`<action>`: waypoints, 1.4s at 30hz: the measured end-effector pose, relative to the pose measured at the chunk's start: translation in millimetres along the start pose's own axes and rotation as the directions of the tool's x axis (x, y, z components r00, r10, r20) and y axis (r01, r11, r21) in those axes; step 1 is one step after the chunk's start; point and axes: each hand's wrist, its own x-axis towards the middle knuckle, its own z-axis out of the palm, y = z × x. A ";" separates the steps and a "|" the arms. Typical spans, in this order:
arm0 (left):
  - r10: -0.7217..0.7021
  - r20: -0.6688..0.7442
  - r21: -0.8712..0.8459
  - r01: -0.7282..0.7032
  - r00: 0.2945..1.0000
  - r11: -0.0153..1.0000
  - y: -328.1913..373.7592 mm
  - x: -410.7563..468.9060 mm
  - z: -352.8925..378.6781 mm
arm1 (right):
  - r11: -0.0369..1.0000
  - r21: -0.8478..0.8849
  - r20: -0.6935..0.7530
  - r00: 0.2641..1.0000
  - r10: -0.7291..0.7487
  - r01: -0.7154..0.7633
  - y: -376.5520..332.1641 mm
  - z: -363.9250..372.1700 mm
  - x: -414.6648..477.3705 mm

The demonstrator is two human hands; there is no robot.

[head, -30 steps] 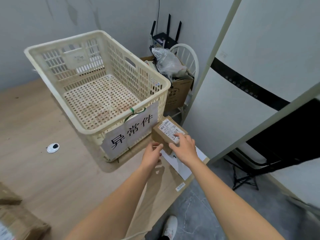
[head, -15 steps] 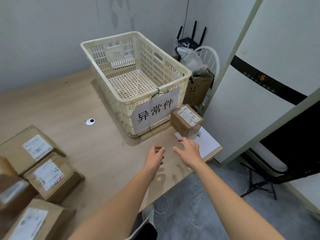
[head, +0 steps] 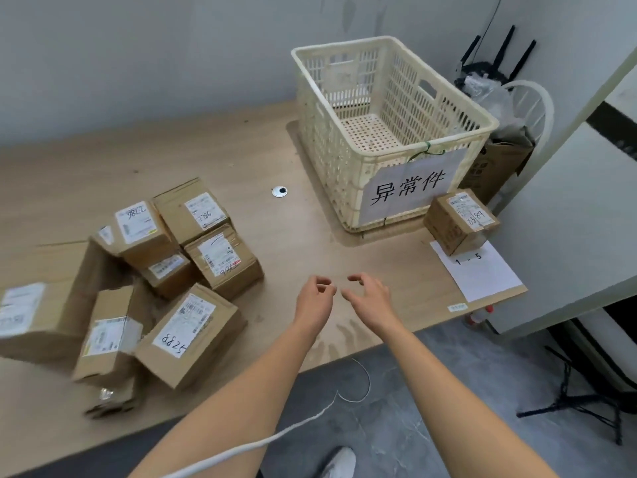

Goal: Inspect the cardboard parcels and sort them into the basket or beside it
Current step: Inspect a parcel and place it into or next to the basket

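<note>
So the small brown cardboard parcel with the handwritten white label (head: pixel 460 220) is down now. A second ago both hands were on it by the basket's near right corner. Now it sits alone on the far end of the white paper sheet marked "1 - 5" (head: pixel 482 274), just beside the cream plastic lattice basket (head: pixel 327 160). Can't tell if it's actually touching the basket wall.

Both hands have let go and pulled back toward the near edge of the light wooden table (head: pixel 293 243). The left hand (head: pixel 315 298) and right hand (head: pixel 370 298) hover close together, fingers loosely curled, holding nothing.

The view has also swung left, so the heap of brown cardboard parcels with white labels (head: pixel 220 260) on the left side of the table has come into sight, well apart from the basket.

My read: that parcel got sorted as a "beside it" one, so it's done. What shows of the basket's floor has nothing on it, so nothing's been flagged for the basket yet. Plenty left in that heap, and I'd guess the hands head left for the next one. The stack looks jumbled, so pulling one out may shift its neighbours.
</note>
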 end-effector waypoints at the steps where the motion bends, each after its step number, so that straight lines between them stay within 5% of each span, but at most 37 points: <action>1: 0.000 -0.034 -0.010 0.000 0.999 1.000 -5.4 1.0 -16.2 | 1.000 -0.005 0.025 1.000 -0.009 0.010 -10.7 14.8 -0.9; 12: 0.078 -0.362 0.114 -0.039 0.929 0.993 -77.4 18.1 -239.5 | 0.992 -0.123 0.182 0.983 0.021 0.002 -144.0 199.4 -13.4; 16: 0.021 -0.207 0.276 0.038 0.978 0.960 -106.1 35.4 -303.0 | 0.972 0.070 0.112 0.970 0.218 -0.226 -158.1 245.9 -32.2; 22: -0.182 0.046 0.307 0.159 0.982 0.938 -136.4 52.2 -335.3 | 0.762 0.264 0.201 0.807 0.556 -0.591 -158.1 285.5 -57.6; 29: -0.214 0.041 0.465 0.171 0.976 0.868 -155.7 52.8 -335.9 | 0.772 0.270 0.191 0.818 0.542 -0.575 -159.0 305.6 -68.8; 34: -0.086 -0.027 0.505 0.088 0.996 0.859 -146.4 38.2 -319.8 | 0.812 0.287 0.009 0.849 0.528 -0.508 -148.8 285.2 -78.2; 42: 0.042 0.082 0.093 -0.050 0.996 0.994 -116.9 -29.0 -249.5 | 0.800 0.518 -0.218 0.857 0.466 -0.303 -108.6 228.7 -129.9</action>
